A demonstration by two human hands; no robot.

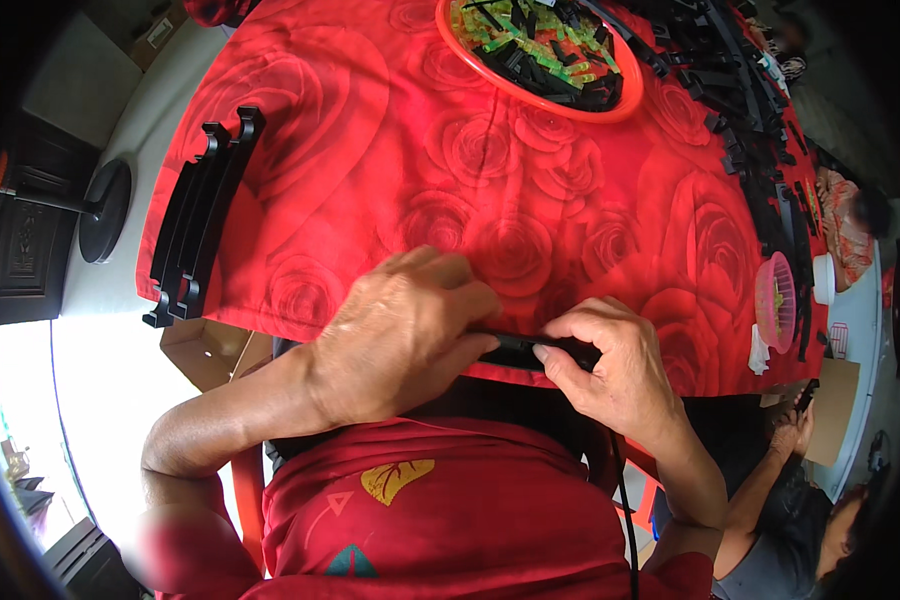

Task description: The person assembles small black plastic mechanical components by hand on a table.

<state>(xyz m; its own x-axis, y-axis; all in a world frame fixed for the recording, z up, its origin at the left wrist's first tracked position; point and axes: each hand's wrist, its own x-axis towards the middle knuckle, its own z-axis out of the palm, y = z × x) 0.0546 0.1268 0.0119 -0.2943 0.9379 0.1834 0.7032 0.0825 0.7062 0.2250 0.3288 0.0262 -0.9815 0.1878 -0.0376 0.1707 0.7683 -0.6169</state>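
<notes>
Near the front edge of the red rose-patterned tablecloth (490,170), a dark, narrow plastic piece (520,350) lies between my hands. My left hand (395,335) grips its left end, thumb and fingers closed. At the other end, my right hand (615,365) pinches it between thumb and curled fingers. Both ends are covered by my fingers, so its full shape does not show. To the left, several long black plastic bars (215,215) with hooked ends lie side by side on the cloth.
An orange-red round tray (610,113) at the back holds small black and yellow-green pieces. Black plastic parts (725,65) heap along the right side, beside a pink basket (778,305). At lower right, another person's hand (790,432) holds a black piece. A cardboard box (205,355) stands below the left edge.
</notes>
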